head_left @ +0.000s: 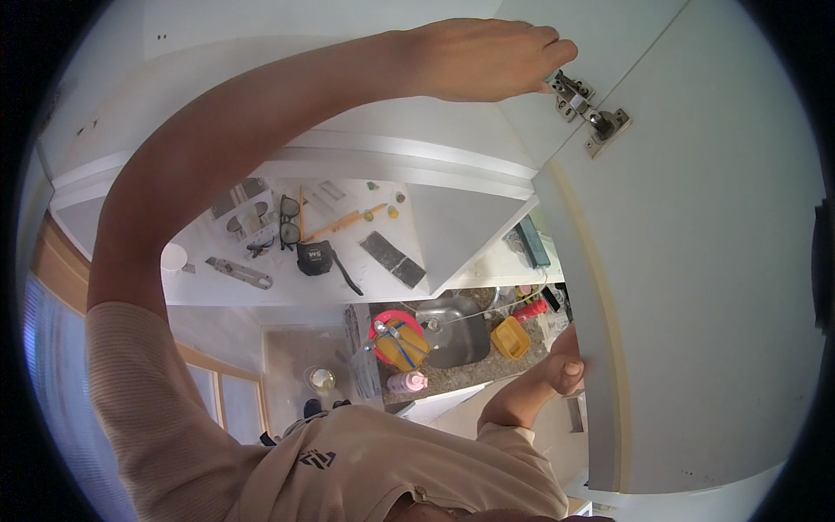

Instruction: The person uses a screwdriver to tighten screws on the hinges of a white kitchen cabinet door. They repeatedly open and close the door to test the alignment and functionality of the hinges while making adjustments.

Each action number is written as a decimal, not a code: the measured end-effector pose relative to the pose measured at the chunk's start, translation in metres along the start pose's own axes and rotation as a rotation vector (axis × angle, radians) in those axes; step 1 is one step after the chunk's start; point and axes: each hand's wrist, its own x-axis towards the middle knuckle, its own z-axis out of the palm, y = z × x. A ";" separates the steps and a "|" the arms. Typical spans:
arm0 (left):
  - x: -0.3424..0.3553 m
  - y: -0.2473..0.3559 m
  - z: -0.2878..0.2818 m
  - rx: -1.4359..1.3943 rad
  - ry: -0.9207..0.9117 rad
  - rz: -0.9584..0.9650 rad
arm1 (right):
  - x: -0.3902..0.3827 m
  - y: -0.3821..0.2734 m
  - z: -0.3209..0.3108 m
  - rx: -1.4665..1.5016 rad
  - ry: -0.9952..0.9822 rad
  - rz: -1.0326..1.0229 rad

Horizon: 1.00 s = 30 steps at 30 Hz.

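Observation:
My left hand [504,61] reaches across to the upper right. Its fingers are curled closed against the near end of a metal cabinet hinge [576,97], which joins the cabinet side to a large white door [704,261]. The fingertips are partly hidden, so any small part between them does not show. Lower down, my right hand [564,372] grips the edge of the same door. Its thumb is visible, while the other fingers are hidden behind the panel. The door stands open at my right.
On the white cabinet shelf lie eyeglasses [290,222], a black tape measure [315,257], a utility knife [239,272], a dark abrasive strip [393,259] and pencils. Below are a steel sink [457,335], a pink bowl [383,324], a yellow container [510,338] and a pink bottle [407,383].

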 end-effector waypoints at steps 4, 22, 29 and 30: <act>0.002 -0.011 -0.008 -0.107 -0.067 -0.011 | 0.001 -0.001 -0.003 0.001 -0.100 -0.016; -0.016 0.014 -0.042 -0.409 -0.050 -0.132 | -0.032 -0.021 -0.015 -0.200 0.075 0.171; 0.006 0.005 -0.033 -0.512 -0.217 -0.341 | -0.006 -0.028 0.014 -0.346 0.095 0.018; 0.007 0.002 -0.044 -0.583 -0.286 -0.430 | -0.005 -0.027 0.017 -0.328 0.101 0.024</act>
